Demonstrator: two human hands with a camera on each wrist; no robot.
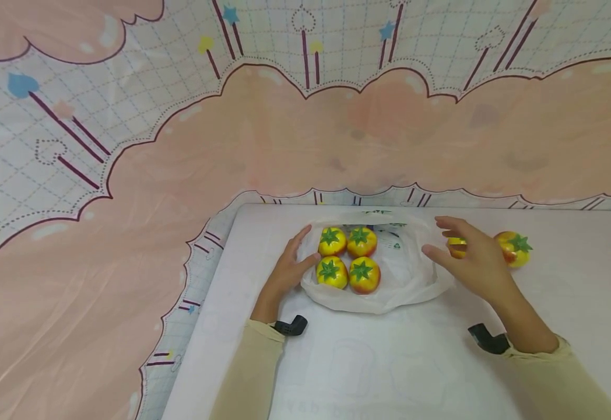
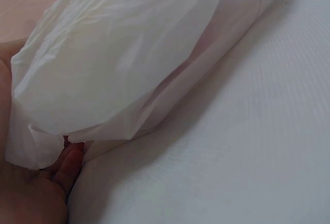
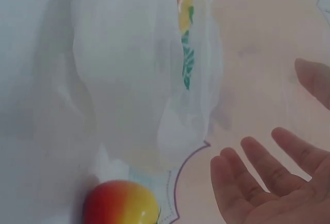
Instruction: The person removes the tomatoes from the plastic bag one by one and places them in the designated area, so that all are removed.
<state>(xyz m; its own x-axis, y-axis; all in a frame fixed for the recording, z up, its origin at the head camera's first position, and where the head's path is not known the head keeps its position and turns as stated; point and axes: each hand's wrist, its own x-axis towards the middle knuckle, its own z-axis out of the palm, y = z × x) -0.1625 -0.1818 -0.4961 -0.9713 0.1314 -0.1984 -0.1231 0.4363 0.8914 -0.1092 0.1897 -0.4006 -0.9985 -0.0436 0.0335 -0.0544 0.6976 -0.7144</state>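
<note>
A white plastic bag (image 1: pixel 379 300) lies with its mouth spread wide on the table. Inside its left part sit several glossy yellow-and-red fruits (image 1: pixel 364 275) with green star-shaped tops, tomato-like in look. My left hand (image 1: pixel 287 269) rests at the bag's left side, thumb over the rim beside the fruits; in the left wrist view the white film (image 2: pixel 118 64) covers part of that hand. Right of the bag, my right hand (image 1: pixel 473 262) hovers with fingers spread and nothing held. Behind it are two more such fruits, one partly hidden (image 1: pixel 456 248) and one at its right (image 1: pixel 515 249).
The white table (image 1: pixel 368 367) extends in front of the bag and to the right. A curtain (image 1: pixel 358 140) with a peach cloud pattern hangs behind the table and on the left. A black wrist mount (image 1: pixel 489 338) sits below the right hand, another (image 1: pixel 292 325) below the left.
</note>
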